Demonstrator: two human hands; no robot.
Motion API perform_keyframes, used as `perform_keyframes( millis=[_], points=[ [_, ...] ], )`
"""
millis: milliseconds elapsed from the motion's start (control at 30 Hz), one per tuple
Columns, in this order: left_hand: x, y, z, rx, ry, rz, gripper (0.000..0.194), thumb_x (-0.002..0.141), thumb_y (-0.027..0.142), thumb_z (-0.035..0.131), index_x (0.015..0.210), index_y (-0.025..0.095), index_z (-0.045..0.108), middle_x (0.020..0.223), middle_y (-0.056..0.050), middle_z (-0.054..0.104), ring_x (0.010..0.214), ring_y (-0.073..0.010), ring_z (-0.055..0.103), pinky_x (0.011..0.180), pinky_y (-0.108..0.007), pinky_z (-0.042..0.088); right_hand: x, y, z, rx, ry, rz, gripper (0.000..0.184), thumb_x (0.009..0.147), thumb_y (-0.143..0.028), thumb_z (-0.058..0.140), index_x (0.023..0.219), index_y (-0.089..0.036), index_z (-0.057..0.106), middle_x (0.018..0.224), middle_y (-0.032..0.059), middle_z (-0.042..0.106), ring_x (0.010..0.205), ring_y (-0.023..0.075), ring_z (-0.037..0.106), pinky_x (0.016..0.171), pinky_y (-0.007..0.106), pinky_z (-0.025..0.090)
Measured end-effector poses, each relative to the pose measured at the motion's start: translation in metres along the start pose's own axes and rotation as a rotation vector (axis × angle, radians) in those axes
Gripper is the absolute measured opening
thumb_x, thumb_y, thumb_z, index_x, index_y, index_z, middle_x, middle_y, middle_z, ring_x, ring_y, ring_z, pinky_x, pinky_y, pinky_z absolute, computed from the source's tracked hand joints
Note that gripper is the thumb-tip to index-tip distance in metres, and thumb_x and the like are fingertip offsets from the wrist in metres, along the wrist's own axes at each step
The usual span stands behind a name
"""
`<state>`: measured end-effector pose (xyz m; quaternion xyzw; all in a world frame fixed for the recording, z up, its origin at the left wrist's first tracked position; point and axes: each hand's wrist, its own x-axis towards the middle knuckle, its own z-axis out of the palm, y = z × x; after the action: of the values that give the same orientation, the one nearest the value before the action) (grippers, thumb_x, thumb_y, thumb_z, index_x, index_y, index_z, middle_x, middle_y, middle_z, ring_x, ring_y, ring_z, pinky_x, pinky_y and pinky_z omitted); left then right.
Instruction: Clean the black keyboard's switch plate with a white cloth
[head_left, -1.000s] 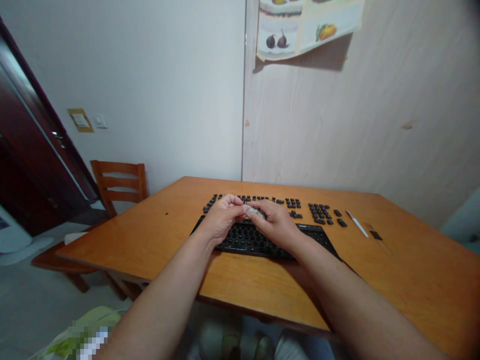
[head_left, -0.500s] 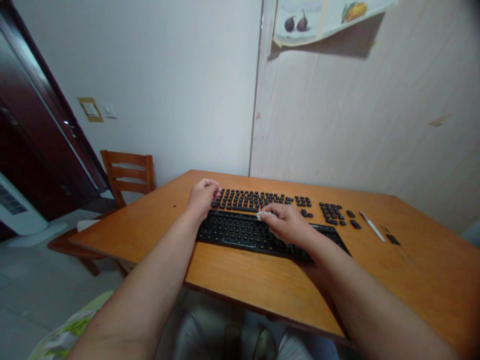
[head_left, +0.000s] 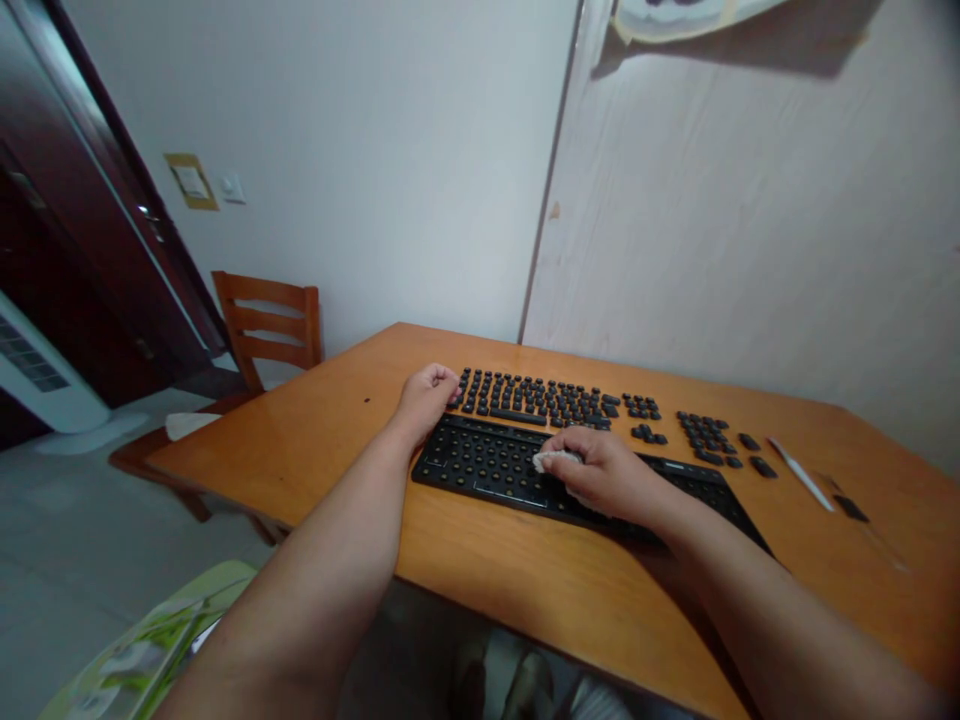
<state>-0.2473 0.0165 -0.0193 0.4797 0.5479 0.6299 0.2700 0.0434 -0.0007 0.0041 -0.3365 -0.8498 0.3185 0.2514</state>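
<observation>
A black keyboard base (head_left: 480,462), its keycaps off, lies on the table near me. Over its middle is my right hand (head_left: 600,468), closed around a crumpled white tissue (head_left: 553,460) that pokes out by the thumb and below the palm. My left hand (head_left: 429,400) is beside the keyboard's far left corner with its fingers curled in. Whatever those fingers may hold is hidden. Just beyond the base, loose black keycaps (head_left: 517,395) are laid out in keyboard order, their left end by my left fingertips.
On the right of the wooden table (head_left: 480,545) lie a white pen-like tool (head_left: 802,475) and a small dark item (head_left: 851,508). A small black speck (head_left: 367,400) is at left. A wooden chair (head_left: 274,320) stands beyond the left edge; a wall (head_left: 390,180) rises behind.
My hands have parted: the left moved to the keyboard's left corner, the right came down over the base with the tissue. The view has tilted down and turned left.
</observation>
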Motion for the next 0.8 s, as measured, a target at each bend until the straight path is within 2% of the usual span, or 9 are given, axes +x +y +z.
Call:
perform_keyframes(
  millis=[133, 300, 433, 600, 800],
  points=[
    [0.002, -0.005, 0.002, 0.062, -0.032, -0.026, 0.013, 0.073, 0.03, 0.061, 0.076, 0.018, 0.06, 0.069, 0.0, 0.066, 0.064, -0.013, 0.058, 0.063, -0.024, 0.044, 0.001, -0.017, 0.002, -0.048, -0.092, -0.025, 0.022, 0.091, -0.037, 0.056, 0.088, -0.019, 0.07, 0.072, 0.0008, 0.063, 0.063, 0.0133, 0.054, 0.057, 0.024, 0.04],
    [0.004, -0.013, 0.005, 0.068, -0.104, -0.038, 0.015, 0.075, 0.033, 0.061, 0.076, 0.018, 0.059, 0.068, 0.0, 0.066, 0.062, -0.0125, 0.058, 0.063, -0.025, 0.046, 0.011, -0.04, 0.008, -0.146, -0.188, -0.132, 0.016, 0.091, -0.029, 0.057, 0.091, -0.019, 0.069, 0.083, 0.0019, 0.066, 0.074, 0.0143, 0.057, 0.068, 0.026, 0.042],
    [0.003, -0.014, 0.008, 0.072, -0.136, -0.069, 0.017, 0.078, 0.035, 0.06, 0.077, 0.018, 0.058, 0.067, 0.0, 0.066, 0.06, -0.0117, 0.058, 0.062, -0.024, 0.046, 0.029, -0.048, 0.024, -0.188, -0.231, -0.214, 0.012, 0.091, -0.025, 0.058, 0.094, -0.02, 0.069, 0.084, 0.0019, 0.064, 0.075, 0.0144, 0.057, 0.069, 0.026, 0.042],
    [0.002, -0.014, 0.008, 0.127, -0.154, -0.064, 0.022, 0.081, 0.04, 0.058, 0.075, 0.019, 0.057, 0.064, 0.0, 0.065, 0.059, -0.0121, 0.058, 0.06, -0.024, 0.045, 0.049, -0.055, 0.048, -0.281, -0.221, -0.321, 0.013, 0.092, -0.024, 0.057, 0.096, -0.02, 0.068, 0.088, 0.0035, 0.062, 0.079, 0.0155, 0.056, 0.071, 0.027, 0.041],
    [0.003, -0.015, 0.008, 0.205, -0.155, -0.032, 0.022, 0.082, 0.039, 0.057, 0.072, 0.019, 0.058, 0.061, 0.0, 0.064, 0.058, -0.0128, 0.055, 0.06, -0.025, 0.044, 0.061, -0.065, 0.059, -0.494, -0.278, -0.442, 0.015, 0.093, -0.023, 0.053, 0.096, -0.019, 0.067, 0.095, 0.0057, 0.06, 0.082, 0.0162, 0.056, 0.07, 0.027, 0.04]
  ],
)
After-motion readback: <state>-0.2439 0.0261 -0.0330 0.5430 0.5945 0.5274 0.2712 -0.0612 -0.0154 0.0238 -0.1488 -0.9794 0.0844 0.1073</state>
